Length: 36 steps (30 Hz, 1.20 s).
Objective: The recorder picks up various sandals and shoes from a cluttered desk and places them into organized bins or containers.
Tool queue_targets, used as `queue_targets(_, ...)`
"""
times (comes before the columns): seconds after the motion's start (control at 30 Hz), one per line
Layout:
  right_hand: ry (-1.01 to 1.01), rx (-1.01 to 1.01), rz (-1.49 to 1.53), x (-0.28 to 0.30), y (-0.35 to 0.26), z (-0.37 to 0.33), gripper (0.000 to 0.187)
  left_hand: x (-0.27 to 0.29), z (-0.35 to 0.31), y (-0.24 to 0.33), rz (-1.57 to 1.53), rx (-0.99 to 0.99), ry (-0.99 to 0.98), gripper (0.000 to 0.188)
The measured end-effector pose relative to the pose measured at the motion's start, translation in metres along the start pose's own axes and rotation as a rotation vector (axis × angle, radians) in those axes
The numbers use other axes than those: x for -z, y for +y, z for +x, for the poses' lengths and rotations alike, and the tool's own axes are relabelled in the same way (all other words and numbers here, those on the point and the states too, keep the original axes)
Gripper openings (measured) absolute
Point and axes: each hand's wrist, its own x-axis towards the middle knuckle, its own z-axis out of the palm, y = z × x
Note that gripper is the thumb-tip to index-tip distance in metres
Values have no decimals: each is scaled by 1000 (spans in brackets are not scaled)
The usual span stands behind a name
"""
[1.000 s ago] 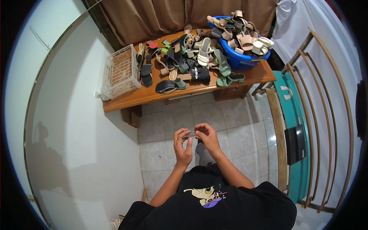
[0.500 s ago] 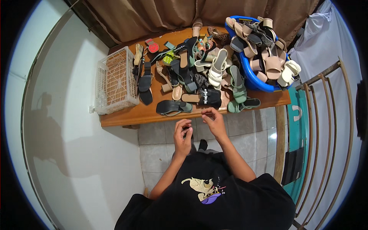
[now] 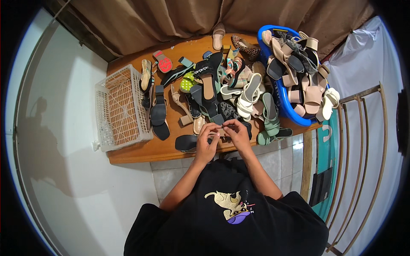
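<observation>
Over the front edge of the table my left hand (image 3: 207,143) hovers with its fingers loosely curved and the thumb apart from them. Close beside it, my right hand (image 3: 238,136) is bent the same way, the fingertips of both nearly meeting. No held thing shows in either. Beneath them lies a black sandal with a beige insole, mostly hidden by the fingers. A black flat sandal (image 3: 186,143) sits just left of my left hand. Green sandals (image 3: 270,115) lie to the right of my right hand, and white strappy sandals (image 3: 249,99) lie beyond it.
A mixed heap of sandals spreads across the wooden table (image 3: 128,156). An open white plastic crate (image 3: 143,135) stands at the left. At the right, a blue basket (image 3: 285,101) overflows with beige, black and white sandals. A brown curtain (image 3: 171,19) hangs behind, and a rack (image 3: 361,141) stands right.
Both hands have come closer together and now lie over the table's front edge instead of in front of it. The view has shifted, bringing the table nearer to my body.
</observation>
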Motion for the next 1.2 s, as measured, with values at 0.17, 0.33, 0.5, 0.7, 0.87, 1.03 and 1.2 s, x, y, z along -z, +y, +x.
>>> queue_targets(0.17, -12, -44, 27, 5, 7, 23, 11, 0, 19, -9, -12, 107, -11, 20)
queue_targets(0.33, -107, -174, 115, 8, 14, 59, 18, 7, 30, -36, 0, 135, 101, 22)
queue_targets(0.5, -49, -207, 132, -5, 9, 93, 31, 16, 43, -49, 15, 201, 116, 20)
queue_targets(0.7, 58, -306, 34, -26, 7, 142, 48, 29, 58, -65, -1, 298, 86, 18)
queue_targets(0.87, 1, -16, -290, -56, 20, 161, 38, 44, 65, -100, -14, 358, 35, 29)
queue_targets(1.03, 21, 363, -675, -70, 13, 144, 33, 52, 97, -89, -221, 382, 261, 56)
queue_targets(1.2, -170, 371, -700, -62, 18, 119, 36, 58, 134, -61, -269, 484, 196, 66)
